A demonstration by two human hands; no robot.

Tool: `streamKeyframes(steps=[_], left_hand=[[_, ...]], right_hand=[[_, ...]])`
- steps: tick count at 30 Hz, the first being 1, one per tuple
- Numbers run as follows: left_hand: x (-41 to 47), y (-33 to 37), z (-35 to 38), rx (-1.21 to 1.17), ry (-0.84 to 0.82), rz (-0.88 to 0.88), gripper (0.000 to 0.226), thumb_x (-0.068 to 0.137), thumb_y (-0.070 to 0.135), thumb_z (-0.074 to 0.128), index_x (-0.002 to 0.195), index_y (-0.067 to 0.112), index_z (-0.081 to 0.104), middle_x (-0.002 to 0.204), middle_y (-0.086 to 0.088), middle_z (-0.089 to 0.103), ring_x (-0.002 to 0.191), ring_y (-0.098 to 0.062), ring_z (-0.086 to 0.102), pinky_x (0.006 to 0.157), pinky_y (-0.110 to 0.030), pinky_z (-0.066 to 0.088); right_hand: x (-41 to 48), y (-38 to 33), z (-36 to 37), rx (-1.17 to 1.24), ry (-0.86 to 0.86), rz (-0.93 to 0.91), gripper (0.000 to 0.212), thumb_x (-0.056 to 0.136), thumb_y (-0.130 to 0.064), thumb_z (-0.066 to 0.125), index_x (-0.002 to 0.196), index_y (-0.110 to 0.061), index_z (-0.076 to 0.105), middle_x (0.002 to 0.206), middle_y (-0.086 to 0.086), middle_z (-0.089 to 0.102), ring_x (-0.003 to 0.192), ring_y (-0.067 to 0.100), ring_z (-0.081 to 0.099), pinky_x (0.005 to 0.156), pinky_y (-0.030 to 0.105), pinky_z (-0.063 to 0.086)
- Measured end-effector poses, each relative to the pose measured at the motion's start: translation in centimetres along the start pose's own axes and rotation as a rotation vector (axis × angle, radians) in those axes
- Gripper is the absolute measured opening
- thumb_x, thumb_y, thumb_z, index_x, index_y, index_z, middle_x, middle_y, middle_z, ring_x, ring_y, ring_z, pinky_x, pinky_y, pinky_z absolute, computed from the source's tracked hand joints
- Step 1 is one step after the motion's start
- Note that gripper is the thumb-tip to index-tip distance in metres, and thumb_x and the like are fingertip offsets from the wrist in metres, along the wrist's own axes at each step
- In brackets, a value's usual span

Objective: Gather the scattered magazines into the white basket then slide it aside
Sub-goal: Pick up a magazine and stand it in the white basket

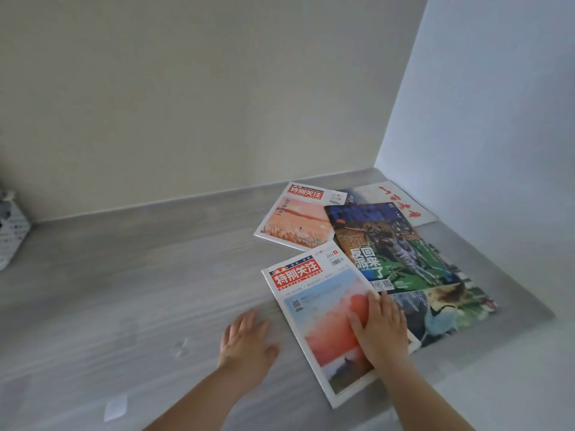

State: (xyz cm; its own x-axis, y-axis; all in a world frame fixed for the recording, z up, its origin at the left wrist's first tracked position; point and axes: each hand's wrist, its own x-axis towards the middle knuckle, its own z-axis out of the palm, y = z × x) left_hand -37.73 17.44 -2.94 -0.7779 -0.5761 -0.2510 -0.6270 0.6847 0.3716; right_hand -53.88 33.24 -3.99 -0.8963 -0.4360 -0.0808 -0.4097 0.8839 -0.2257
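The nearest magazine (323,325), with a red masthead over a sunset cover, lies on the grey tabletop (140,290) at the front of an overlapping spread, next to a dark-covered magazine (389,244). The right hand (378,328) presses flat on it, grip wide and fingers straight, probably to drag it free. The left hand (245,337) rests flat just beside it, grip wide, holding nothing. A white patterned container (14,234), perhaps the basket, sits well apart at the left edge, its inside out of view.

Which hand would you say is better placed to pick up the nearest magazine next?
The right hand: it lies flat on the nearest magazine, while the left hand is beside it, over the grey surface.
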Motion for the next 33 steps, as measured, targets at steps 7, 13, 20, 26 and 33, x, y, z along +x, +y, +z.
streamKeyframes(steps=[7,13,20,26,33], left_hand=[[0.9,4.8,1.2,-0.200,0.058,-0.158,0.068,0.077,0.048,0.055,0.135,0.036,0.024,0.146,0.010,0.027,0.139,-0.016,0.014,0.114,-0.048,0.002],[0.9,7.4,0.2,-0.912,0.049,-0.279,0.040,0.077,0.004,0.062,0.109,0.020,0.043,0.124,-0.004,0.054,0.104,-0.019,0.051,0.074,-0.026,0.051],[-0.2,7.9,-0.3,-1.056,-0.115,-0.223,0.053,0.082,-0.011,0.042,0.125,0.017,0.027,0.111,-0.012,0.056,0.096,-0.034,0.060,0.056,-0.035,0.055],[-0.8,5.3,-4.4,-1.019,-0.036,-0.002,0.047,0.084,-0.003,0.050,0.107,0.034,0.035,0.085,0.003,0.064,0.075,-0.015,0.064,0.051,-0.018,0.052],[-2.0,-3.6,-10.9,-0.937,0.129,0.051,0.044,0.080,-0.007,0.051,0.088,0.035,0.042,0.086,0.005,0.063,0.078,-0.012,0.060,0.052,-0.010,0.048]], right_hand=[[0.3,0.7,0.5,0.030,-0.010,-0.020,0.063,0.090,-0.052,0.024,0.142,-0.021,0.005,0.155,0.008,0.006,0.143,0.025,0.003,0.116,0.037,0.000],[0.2,0.7,0.4,0.097,0.025,-0.009,0.059,0.091,-0.047,0.032,0.140,-0.021,0.011,0.154,0.008,0.011,0.142,0.025,0.008,0.116,0.036,0.002],[-0.1,0.4,-0.7,0.328,0.061,0.067,0.064,0.088,-0.042,0.045,0.140,-0.017,0.018,0.150,0.006,0.025,0.140,0.024,0.017,0.115,0.038,0.011],[0.8,-2.5,-4.0,0.895,-0.016,0.125,0.051,0.089,-0.024,0.050,0.136,-0.014,0.029,0.130,0.010,0.050,0.121,0.032,0.046,0.099,0.043,0.038],[1.0,-11.3,-6.2,1.042,-0.051,0.021,0.024,0.084,-0.009,0.051,0.106,-0.013,0.060,0.083,-0.004,0.059,0.074,0.009,0.054,0.062,0.025,0.040]])
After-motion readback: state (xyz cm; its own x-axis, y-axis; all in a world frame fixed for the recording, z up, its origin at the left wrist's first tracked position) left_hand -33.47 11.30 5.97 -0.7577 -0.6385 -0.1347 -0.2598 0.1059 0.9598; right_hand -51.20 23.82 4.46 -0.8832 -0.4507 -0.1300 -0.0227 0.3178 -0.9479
